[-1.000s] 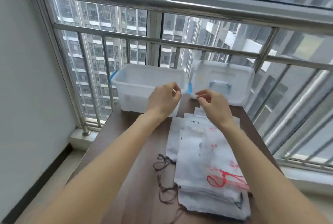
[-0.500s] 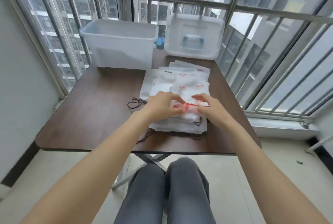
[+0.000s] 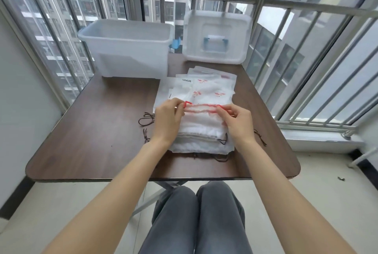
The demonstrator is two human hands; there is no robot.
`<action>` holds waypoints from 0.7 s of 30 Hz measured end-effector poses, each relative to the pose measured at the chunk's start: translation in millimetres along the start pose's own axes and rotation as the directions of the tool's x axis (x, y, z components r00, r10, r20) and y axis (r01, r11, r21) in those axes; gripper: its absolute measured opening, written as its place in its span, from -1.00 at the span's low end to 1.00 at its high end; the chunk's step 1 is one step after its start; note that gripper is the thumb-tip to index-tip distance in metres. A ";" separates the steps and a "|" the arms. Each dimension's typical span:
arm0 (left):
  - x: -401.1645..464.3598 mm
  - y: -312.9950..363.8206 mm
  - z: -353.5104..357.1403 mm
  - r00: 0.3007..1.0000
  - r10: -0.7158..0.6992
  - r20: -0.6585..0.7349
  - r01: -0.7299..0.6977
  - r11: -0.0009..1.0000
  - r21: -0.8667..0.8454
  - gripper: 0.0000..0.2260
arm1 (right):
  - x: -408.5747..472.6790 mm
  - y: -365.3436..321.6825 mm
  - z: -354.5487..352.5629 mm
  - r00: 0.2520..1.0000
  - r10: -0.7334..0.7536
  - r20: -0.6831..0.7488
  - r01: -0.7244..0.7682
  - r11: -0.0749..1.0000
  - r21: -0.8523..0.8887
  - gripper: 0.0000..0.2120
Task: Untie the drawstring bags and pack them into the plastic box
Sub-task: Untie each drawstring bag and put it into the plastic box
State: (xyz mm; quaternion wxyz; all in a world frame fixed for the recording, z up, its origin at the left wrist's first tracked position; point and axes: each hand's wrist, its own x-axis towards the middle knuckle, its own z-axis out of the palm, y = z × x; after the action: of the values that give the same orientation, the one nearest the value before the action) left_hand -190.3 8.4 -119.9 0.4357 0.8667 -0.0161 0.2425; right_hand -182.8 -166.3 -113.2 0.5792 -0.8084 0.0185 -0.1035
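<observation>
Hands meet over the near end of a stack of white drawstring bags [image 3: 204, 131] lying flat on the brown worktop [image 3: 102, 131]. Left hand [image 3: 168, 119] pinches the red drawstring [image 3: 201, 108] at the left end of the top bag's gathered mouth; right hand [image 3: 238, 120] pinches the same cord at the right end. The cord runs between the two hands, fingers curled on it. Loose dark cords [image 3: 146, 119] trail just left of the stack. Clear plastic box [image 3: 126, 49] stands open at the far edge, well beyond the hands. Its lid [image 3: 216, 36] leans upright beside it, to the right.
</observation>
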 end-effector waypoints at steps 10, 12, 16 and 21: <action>2.0 0.6 -11.4 0.872 -0.477 0.108 0.388 0.542 -0.745 -0.75 | -4.9 -1.6 -2.8 0.989 -0.099 0.114 0.117 0.978 -0.170 -0.80; 0.0 1.2 -12.7 0.885 -0.439 0.155 0.411 0.581 -0.702 -0.69 | -10.1 -3.9 -2.7 0.982 -0.161 0.098 0.184 0.933 -0.308 -0.85; -1.3 5.2 -16.5 0.920 -0.327 0.215 0.392 0.778 -0.492 -0.74 | -14.8 -9.0 -3.8 0.975 -0.218 0.048 0.220 0.898 -0.382 -0.85; -1.9 1.0 -28.2 0.977 -0.020 0.212 0.006 0.998 0.064 -0.84 | -14.1 -12.4 -7.9 0.969 -0.233 0.077 0.241 0.848 -0.472 -0.86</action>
State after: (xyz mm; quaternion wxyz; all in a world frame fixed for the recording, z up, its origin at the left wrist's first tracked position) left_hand -203.7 29.0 -105.8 0.4056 0.9010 -0.0491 0.1460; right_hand -199.3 -167.4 -101.2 0.3450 -0.9229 -0.0614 -0.1597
